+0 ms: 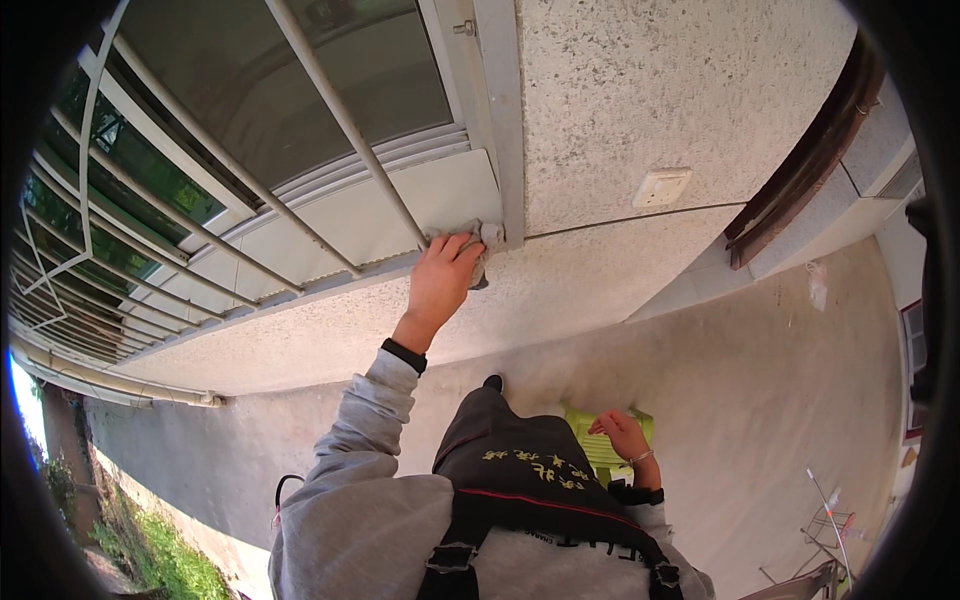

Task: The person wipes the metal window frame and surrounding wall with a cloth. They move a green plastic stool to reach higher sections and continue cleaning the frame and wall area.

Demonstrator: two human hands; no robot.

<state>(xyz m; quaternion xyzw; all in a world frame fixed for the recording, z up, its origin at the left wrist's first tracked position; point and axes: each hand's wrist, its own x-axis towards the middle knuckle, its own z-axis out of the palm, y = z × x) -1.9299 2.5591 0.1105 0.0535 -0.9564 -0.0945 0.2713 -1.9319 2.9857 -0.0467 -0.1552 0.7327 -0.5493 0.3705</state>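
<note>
My left hand (440,277) presses a crumpled grey cloth (474,234) against the lower right corner of a metal window-guard frame (397,264). The cloth bunches beyond my fingers, next to the bottom end of one guard bar (352,124). Behind the bars lies the pale window sill (442,191). My right hand (622,435) hangs low by my side, its fingers loosely bent and nothing visible in them. Below that hand, a lime-green plastic stool or chair (589,442) is partly covered by the hand and my black apron (510,450).
A rough plastered wall (600,112) carries a white socket (663,187). Brown door-frame trim (795,165) stands right of it. On the concrete floor (720,360) lie a clear plastic scrap (817,285) and, lower right, a stick (829,517) by a metal rack. A pipe (127,379) runs at left.
</note>
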